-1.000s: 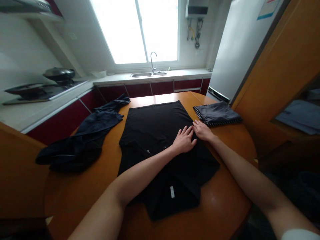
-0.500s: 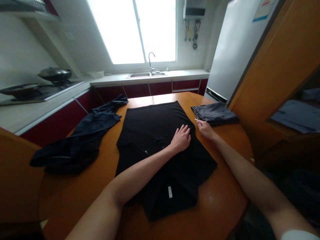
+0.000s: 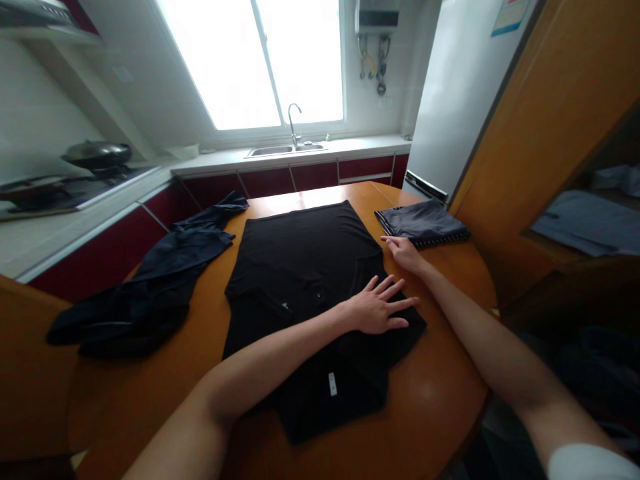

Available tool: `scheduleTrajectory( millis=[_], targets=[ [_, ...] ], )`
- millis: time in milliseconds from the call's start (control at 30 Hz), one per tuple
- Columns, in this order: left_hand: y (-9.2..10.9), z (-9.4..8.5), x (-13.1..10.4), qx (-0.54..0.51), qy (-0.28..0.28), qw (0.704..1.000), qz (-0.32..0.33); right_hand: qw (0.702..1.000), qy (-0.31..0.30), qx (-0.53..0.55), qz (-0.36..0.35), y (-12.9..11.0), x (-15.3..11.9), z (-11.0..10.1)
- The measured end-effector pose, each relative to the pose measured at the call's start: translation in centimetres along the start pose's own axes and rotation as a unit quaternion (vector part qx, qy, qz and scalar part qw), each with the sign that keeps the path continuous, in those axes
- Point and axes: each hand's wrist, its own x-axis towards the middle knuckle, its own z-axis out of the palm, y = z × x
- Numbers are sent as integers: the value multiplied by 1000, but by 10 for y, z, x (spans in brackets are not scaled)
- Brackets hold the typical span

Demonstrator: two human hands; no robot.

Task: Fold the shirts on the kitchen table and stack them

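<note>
A black T-shirt (image 3: 300,247) lies spread on the wooden table, its hem toward the window and its neck, with a white label (image 3: 333,384), toward me. Some wrinkles cross its middle near small light marks. Resting on its right part with fingers spread is my left hand (image 3: 381,307), the forearm crossing over the shirt. My right hand (image 3: 406,255) is at the shirt's right side edge, fingers pinched together there; the fabric between them is mostly hidden.
A folded dark grey garment with a striped edge (image 3: 425,221) lies just beyond my right hand. Crumpled dark blue clothing (image 3: 165,267) lies at the table's left. Behind are a sink (image 3: 273,151), a stove with a pan (image 3: 97,155) and a refrigerator (image 3: 445,87).
My left hand has slid toward me and to the right over the shirt, and its fingers have spread. My right hand keeps its place at the shirt's edge. The view has shifted slightly.
</note>
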Motion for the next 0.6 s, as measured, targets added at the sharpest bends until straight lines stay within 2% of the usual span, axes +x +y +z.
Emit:
scheduleTrajectory(
  millis=[133, 233, 300, 367, 433, 533, 600],
  targets=[
    [1, -7, -2, -16, -25, 996, 85, 1000, -15, 10, -7, -5, -3, 4],
    [2, -16, -3, -33, -53, 992, 108, 999, -22, 17, -15, -11, -5, 5],
    [-1, -29, -7, -63, -80, 988, 120, 1000, -22, 15, -15, -14, -6, 4],
    [-7, -50, -17, -108, -90, 981, 130, 1000, -22, 9, -14, -17, -7, 2],
    [-19, -76, -37, -157, -65, 978, 116, 1000, -25, 3, -10, -18, -8, -1],
    [-46, -111, -85, -207, 34, 977, 26, 1000, -27, 1, -12, -21, -9, -5],
    [-66, -123, -123, -225, 108, 966, -61, 999, -26, -5, -22, -23, -11, -5]
  ],
)
